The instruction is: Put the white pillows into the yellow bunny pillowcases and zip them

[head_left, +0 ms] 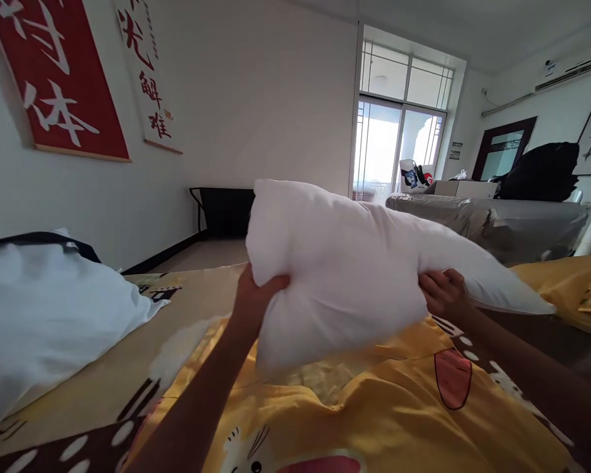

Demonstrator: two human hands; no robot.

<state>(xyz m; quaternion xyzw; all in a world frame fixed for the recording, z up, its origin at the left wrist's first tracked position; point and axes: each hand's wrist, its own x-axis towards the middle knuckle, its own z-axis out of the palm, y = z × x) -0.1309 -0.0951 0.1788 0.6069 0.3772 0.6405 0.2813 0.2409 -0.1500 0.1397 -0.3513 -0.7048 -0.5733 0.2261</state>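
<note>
A white pillow (339, 263) is held up between my two hands, slightly folded and tilted down toward the right. My left hand (261, 292) grips its left side, thumb on the near face and the fingers hidden behind. With curled fingers, my right hand (443, 289) clutches a fold of its lower edge on the right. Beneath the pillow lies a yellow cloth cover (394, 407) with a cartoon print, spread out over the patterned bed sheet (197, 295). Its far part is hidden by the pillow.
Another white pillow or stuffed white bag (54, 315) lies at the left, with a black strap-like thing behind it. More yellow fabric (566, 282) is at the right. Beyond stand a plastic-covered sofa (487, 220) with a black bag (542, 172) and a black panel (226, 211) by the wall.
</note>
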